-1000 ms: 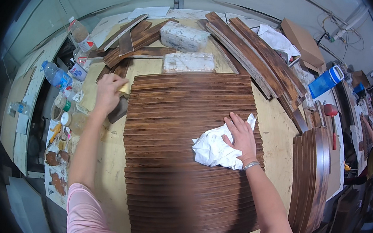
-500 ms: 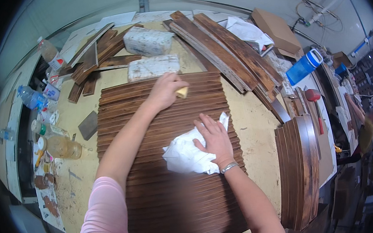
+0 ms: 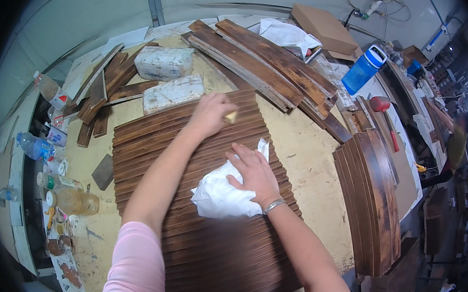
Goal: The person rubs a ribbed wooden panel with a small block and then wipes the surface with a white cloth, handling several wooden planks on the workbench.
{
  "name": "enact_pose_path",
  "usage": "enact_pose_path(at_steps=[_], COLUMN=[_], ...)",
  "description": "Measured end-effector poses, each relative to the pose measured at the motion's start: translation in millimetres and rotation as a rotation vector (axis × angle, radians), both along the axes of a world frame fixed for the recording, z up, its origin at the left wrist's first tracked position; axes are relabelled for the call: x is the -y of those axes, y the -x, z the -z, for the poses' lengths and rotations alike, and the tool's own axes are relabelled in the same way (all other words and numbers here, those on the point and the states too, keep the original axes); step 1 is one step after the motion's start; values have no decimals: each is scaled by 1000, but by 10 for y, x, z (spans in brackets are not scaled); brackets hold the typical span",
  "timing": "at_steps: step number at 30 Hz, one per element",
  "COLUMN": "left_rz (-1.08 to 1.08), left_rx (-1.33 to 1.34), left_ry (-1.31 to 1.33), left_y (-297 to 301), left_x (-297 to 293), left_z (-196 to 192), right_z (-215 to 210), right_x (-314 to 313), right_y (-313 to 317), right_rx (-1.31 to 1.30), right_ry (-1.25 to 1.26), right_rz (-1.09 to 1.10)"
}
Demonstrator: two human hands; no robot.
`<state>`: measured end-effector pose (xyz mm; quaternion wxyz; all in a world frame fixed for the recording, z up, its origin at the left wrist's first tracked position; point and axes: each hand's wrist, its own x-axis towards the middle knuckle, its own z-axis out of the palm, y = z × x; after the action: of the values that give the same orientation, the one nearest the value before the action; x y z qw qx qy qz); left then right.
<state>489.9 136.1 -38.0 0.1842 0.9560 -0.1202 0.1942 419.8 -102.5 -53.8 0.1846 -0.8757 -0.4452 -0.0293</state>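
Observation:
Dark brown wooden strips (image 3: 149, 155) lie side by side in front of me, forming a ridged sheet. Near their far edge, my left hand (image 3: 213, 114) is closed around a small yellow sponge-like block (image 3: 231, 117), pressed to the wood. Its fingers partly hide the block. My right hand (image 3: 256, 176), with a silver bracelet at the wrist, rests with fingers spread over a crumpled white cloth (image 3: 215, 195) on the strips. The cloth bunches under the palm, and one corner sticks out past the hand.
White-wrapped blocks (image 3: 173, 94) and loose planks (image 3: 253, 58) lie beyond the strips. Bottles and a jar (image 3: 76, 202) line the left edge. To the right are a plank stack (image 3: 365, 202), a red-headed mallet (image 3: 379, 104) and a blue bottle (image 3: 361, 73). Another person (image 3: 456, 146) works far right.
My left hand has slid the yellow block rightward along the strips. The right hand stays on the cloth in about the same spot. The whole view has shifted slightly.

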Motion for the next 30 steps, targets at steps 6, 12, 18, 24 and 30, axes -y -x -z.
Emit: enact_pose_path(at_steps=[6,12,18,24,30], left_rz=[-198,-572,-453,-392,-805], left_rx=[-18,-32,57,43,-107], left_ry=[-126,-192,51,-54,-218], left_y=[1373,2540,2285,2135,2943], left_x=[-1249,-2025,-1326,-1015,-1716], left_z=[-172,-264,-372,-157,-120], right_z=[29,24,27,57,100], right_x=[-10,-37,-25,-13,-44], right_y=[-3,-5,-24,-24,-43], right_rx=[21,-8,5,36,64], right_ry=[7,52,82,46,30], right_rz=[10,17,32,12,-12])
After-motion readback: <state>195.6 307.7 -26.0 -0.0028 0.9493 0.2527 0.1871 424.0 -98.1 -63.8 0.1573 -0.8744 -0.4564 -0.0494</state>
